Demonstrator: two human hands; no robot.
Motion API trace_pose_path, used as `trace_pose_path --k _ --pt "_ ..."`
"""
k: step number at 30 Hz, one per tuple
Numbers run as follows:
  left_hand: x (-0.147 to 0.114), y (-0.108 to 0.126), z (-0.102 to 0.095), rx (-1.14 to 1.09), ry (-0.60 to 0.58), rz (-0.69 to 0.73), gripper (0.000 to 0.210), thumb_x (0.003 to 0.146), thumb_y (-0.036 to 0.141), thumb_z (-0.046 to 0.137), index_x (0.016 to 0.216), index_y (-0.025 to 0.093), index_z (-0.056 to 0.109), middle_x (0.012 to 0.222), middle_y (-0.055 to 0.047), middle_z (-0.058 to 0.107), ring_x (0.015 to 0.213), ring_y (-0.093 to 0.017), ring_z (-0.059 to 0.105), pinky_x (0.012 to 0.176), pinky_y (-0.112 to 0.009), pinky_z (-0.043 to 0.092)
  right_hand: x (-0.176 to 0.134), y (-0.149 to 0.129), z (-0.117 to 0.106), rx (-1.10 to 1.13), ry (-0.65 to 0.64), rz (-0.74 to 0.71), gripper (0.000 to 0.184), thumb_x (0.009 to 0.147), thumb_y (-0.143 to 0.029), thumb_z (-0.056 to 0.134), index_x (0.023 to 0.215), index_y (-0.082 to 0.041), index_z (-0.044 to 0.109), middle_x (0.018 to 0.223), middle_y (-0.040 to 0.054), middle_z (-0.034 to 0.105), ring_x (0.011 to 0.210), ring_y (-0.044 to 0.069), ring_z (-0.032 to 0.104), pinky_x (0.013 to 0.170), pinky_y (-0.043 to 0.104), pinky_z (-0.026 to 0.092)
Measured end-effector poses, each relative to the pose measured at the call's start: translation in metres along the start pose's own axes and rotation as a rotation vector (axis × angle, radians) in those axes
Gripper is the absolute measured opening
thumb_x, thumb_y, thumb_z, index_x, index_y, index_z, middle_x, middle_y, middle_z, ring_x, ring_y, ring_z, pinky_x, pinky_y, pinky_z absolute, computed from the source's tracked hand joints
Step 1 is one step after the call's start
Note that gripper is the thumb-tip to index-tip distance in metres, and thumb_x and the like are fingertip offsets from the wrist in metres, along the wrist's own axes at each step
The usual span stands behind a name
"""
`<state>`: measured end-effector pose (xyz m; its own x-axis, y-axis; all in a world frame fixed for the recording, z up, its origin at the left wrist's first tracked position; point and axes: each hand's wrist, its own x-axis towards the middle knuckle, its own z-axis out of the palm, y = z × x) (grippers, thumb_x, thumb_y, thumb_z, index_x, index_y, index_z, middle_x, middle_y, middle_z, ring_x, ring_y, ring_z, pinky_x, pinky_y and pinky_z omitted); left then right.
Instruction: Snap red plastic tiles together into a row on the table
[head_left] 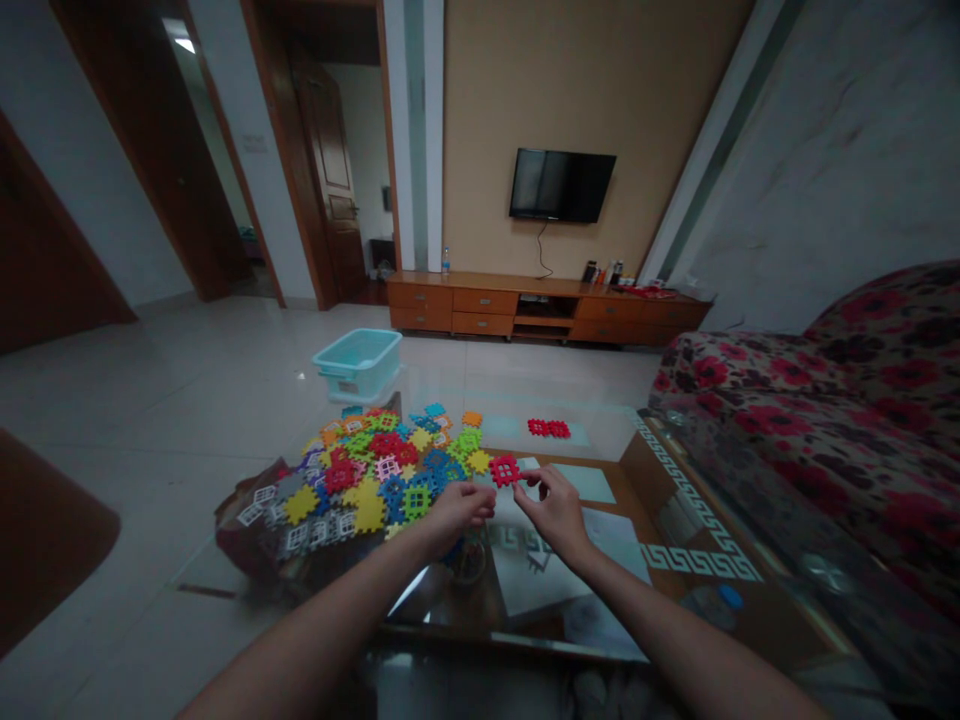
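Observation:
My right hand point(555, 510) pinches a red square building piece point(505, 471) by its right edge, between thumb and fingers. The piece has notched edges and a window-like grid, and it is held above the glass table point(540, 625). Just left of it and slightly lower, my left hand point(459, 508) is closed with its fingers curled; whether anything is inside cannot be made out. A heap of notched pieces in many colours lies left of both hands, among them a yellow piece point(370, 505) and a green window piece point(417, 502). Farther back lie joined red pieces point(549, 428).
A turquoise plastic bin point(358, 365) stands on the floor beyond the table. To the right is a floral sofa point(765, 400). A bottle with a blue cap point(716, 603) shows through the glass. A wooden TV cabinet point(484, 310) lines the far wall.

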<state>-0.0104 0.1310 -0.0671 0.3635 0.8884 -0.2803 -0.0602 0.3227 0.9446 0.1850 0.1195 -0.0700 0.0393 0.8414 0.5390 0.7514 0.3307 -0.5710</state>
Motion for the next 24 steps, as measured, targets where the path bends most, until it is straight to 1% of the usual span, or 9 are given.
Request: trace_pose_path --k 3,6,8,10,13,15,18,24 --pt "-0.001 -0.007 0.005 0.078 -0.045 0.001 0.036 0.068 0.045 0.078 0.077 0.011 0.069 0.071 -0.003 0.064 0.065 -0.012 0.055 0.059 -0.023 0.035 0.005 0.014 0.001 -0.022 0.021 0.061 0.018 0.082 -0.034 0.063 0.084 -0.019 0.072 0.076 0.0040 0.067 0.068 0.019 0.058 0.068 0.030 0.044" --pt "-0.006 -0.011 0.013 0.146 -0.119 0.005 0.030 0.067 0.039 0.078 0.075 0.011 0.071 0.066 -0.002 0.063 0.065 -0.013 0.054 0.061 -0.024 0.036 0.010 0.028 0.003 -0.046 0.045 0.127 0.022 0.082 -0.036 0.061 0.085 -0.018 0.073 0.077 0.0059 0.069 0.070 0.021 0.060 0.070 0.031 0.045" --pt "-0.010 -0.013 0.019 0.226 -0.207 0.020 0.026 0.069 0.036 0.076 0.072 0.011 0.071 0.063 -0.001 0.062 0.063 -0.013 0.052 0.061 -0.024 0.036 0.015 0.036 0.006 -0.058 0.056 0.162 0.025 0.081 -0.038 0.060 0.086 -0.018 0.074 0.080 0.0070 0.071 0.073 0.022 0.062 0.072 0.032 0.046" --pt "-0.014 -0.014 0.023 0.343 -0.319 0.034 0.023 0.074 0.035 0.072 0.071 0.012 0.072 0.062 0.000 0.061 0.060 -0.012 0.050 0.060 -0.024 0.037 0.020 0.042 0.012 -0.068 0.064 0.192 0.028 0.080 -0.040 0.060 0.086 -0.017 0.075 0.082 0.0077 0.072 0.075 0.023 0.064 0.074 0.032 0.047" --pt "-0.017 -0.014 0.025 0.576 -0.465 0.052 0.019 0.079 0.031 0.067 0.077 0.013 0.075 0.064 0.001 0.063 0.060 -0.012 0.051 0.059 -0.023 0.038 0.029 0.048 0.024 -0.088 0.071 0.251 0.031 0.080 -0.042 0.060 0.087 -0.016 0.076 0.081 0.0083 0.073 0.077 0.023 0.066 0.076 0.032 0.048" --pt "-0.018 -0.015 0.025 0.720 -0.522 0.077 0.015 0.078 0.026 0.067 0.081 0.014 0.076 0.067 0.002 0.065 0.061 -0.012 0.053 0.059 -0.022 0.038 0.035 0.052 0.032 -0.106 0.066 0.293 0.033 0.080 -0.043 0.061 0.087 -0.016 0.077 0.080 0.0085 0.073 0.076 0.024 0.067 0.074 0.031 0.048" --pt "-0.019 -0.014 0.025 0.844 -0.556 0.105 0.016 0.079 0.023 0.066 0.087 0.016 0.078 0.071 0.002 0.067 0.062 -0.011 0.054 0.058 -0.021 0.037 0.043 0.058 0.041 -0.142 0.046 0.350 0.032 0.081 -0.043 0.062 0.089 -0.016 0.077 0.080 0.0084 0.074 0.075 0.023 0.068 0.072 0.029 0.048" --pt "-0.020 -0.007 0.028 0.921 -0.577 0.097 0.018 0.080 0.023 0.065 0.091 0.017 0.078 0.071 0.002 0.068 0.062 -0.011 0.055 0.056 -0.020 0.037 0.053 0.066 0.052 -0.256 0.016 0.440 0.032 0.084 -0.042 0.060 0.095 -0.017 0.078 0.093 0.0112 0.077 0.085 0.025 0.071 0.075 0.028 0.049"
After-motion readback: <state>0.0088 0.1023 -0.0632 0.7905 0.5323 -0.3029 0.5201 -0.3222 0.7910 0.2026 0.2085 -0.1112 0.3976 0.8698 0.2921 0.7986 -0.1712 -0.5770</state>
